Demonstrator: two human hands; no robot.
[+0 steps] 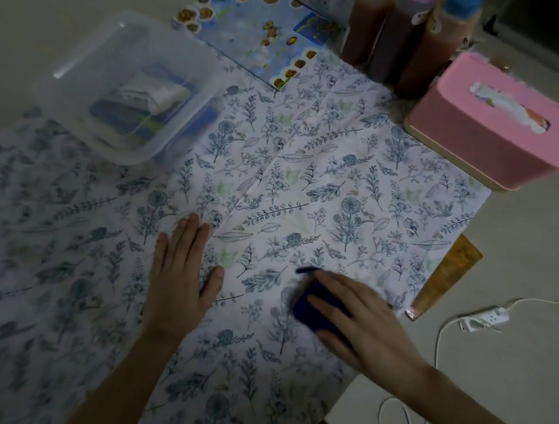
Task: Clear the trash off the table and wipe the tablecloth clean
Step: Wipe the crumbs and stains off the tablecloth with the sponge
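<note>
Dark blue wiping cloth (308, 310) lies at 5 o'clock on the floral tablecloth (318, 184), under the right hand (366, 323). Its fingers lie fairly straight on top, pressing rather than gripping. Left hand (181, 273) is flat and open at 7 o'clock, pinning the fabric. The cloth looks soft, light and limp, so best driven from above with a spread palm. The tablecloth is thin and creased and probably slides on the worktop (447, 275), so hold it down. Clear tub (74, 92) at 10 o'clock, pink tissue box (480, 139) at 2.
</note>
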